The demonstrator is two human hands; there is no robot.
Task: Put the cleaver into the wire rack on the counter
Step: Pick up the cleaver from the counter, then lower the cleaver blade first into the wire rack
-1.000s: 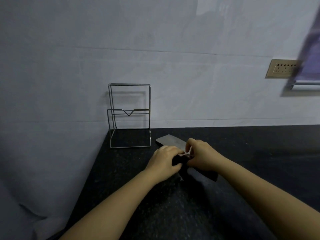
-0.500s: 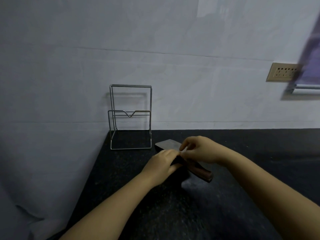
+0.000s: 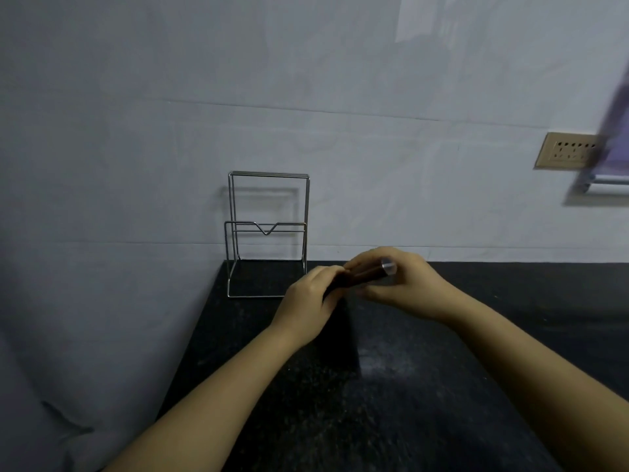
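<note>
The cleaver (image 3: pixel 361 276) is lifted off the black counter (image 3: pixel 425 413); its dark wooden handle with a metal end cap points right. My left hand (image 3: pixel 306 299) grips the handle near the blade end, and my right hand (image 3: pixel 405 284) is curled around the cap end. A dark flat shape hanging under my hands looks like the blade, seen nearly edge-on. The wire rack (image 3: pixel 269 173) stands empty at the counter's back left corner against the wall, just left of and behind my left hand.
A white wall runs behind the counter and a pale sheet covers the left side. A beige socket plate (image 3: pixel 563 151) is on the wall at right, beside a blurred purple object (image 3: pixel 616 131) at the frame's edge.
The cleaver lay flat on the counter with its grey blade showing. Both hands have since raised it and turned it, so the handle's cap end now points right and the blade hangs down.
</note>
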